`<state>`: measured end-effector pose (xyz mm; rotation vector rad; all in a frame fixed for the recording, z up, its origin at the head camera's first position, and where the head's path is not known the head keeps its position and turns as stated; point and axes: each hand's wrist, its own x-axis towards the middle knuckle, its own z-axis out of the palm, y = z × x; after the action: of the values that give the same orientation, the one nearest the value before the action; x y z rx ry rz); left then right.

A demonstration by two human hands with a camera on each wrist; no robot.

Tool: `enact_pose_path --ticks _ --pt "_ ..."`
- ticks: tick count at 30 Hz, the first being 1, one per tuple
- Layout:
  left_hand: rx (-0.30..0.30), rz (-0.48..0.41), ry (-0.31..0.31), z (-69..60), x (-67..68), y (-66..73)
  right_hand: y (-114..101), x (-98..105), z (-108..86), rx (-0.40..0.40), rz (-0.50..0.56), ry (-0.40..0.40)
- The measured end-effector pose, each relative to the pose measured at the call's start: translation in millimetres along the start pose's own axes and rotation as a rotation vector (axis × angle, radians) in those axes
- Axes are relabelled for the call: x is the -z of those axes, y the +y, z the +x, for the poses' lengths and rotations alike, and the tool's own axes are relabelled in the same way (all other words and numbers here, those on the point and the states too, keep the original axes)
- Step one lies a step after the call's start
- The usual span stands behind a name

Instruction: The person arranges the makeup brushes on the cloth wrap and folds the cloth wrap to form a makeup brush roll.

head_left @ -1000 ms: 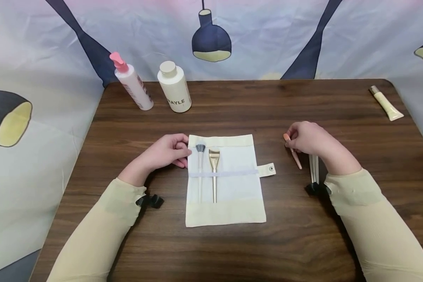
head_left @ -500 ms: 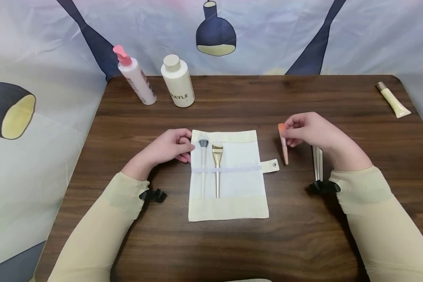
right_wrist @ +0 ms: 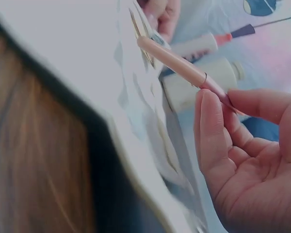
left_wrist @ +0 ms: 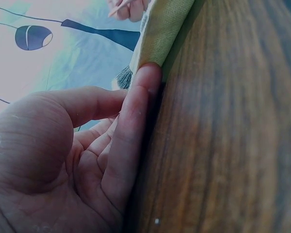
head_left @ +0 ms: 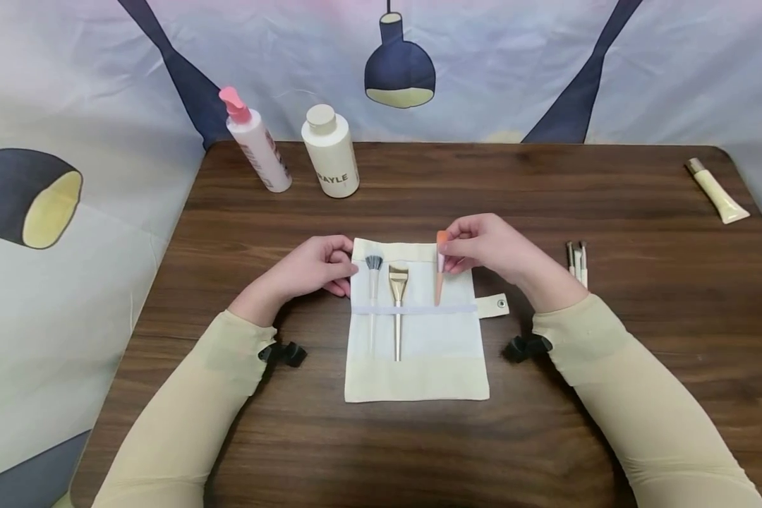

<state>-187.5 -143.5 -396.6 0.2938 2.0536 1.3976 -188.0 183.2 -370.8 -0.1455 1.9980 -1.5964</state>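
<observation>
A cream and white fabric makeup brush roll [head_left: 444, 353] lies unfolded on the table. My left hand [head_left: 320, 267] pinches its upper left edge, thumb on top; in the left wrist view the index finger [left_wrist: 131, 116] lies beneath the cloth. Under the elastic band sit a clear-handled brush with dark bristles [head_left: 373, 271] and a gold flat brush [head_left: 398, 286]. Over the roll's right side, my right hand [head_left: 485, 243] pinches a small pink makeup brush [right_wrist: 174, 63] near its orange head. The brush's handle tip points down toward the band, and I cannot tell whether it touches.
Several slim brushes [head_left: 578, 264] lie right of the roll, partly hidden by the right forearm. A pink-pump bottle [head_left: 260, 155] and a white bottle [head_left: 332, 156] stand at the back left. A cream tube [head_left: 717, 192] lies at the far right. The roll's snap tab [head_left: 493, 306] sticks out rightward.
My right hand has lifted the pink brush and carried it left, from the table to above the roll's right side. The left hand stays at the roll's edge.
</observation>
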Motion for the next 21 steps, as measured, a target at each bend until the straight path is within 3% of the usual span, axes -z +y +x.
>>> enact_pose_path --ticks 5,10,21 --pt "-0.009 0.005 0.011 1.1 -0.9 1.3 3 -11 6.6 -0.019 0.045 0.028" --pt "0.014 0.005 0.005 -0.6 -1.4 1.1 9 -17 11.1 -0.043 0.063 -0.006" --pt "0.012 0.001 -0.002 0.3 0.9 1.3 8 -28 11.7 -0.102 -0.055 -0.064"
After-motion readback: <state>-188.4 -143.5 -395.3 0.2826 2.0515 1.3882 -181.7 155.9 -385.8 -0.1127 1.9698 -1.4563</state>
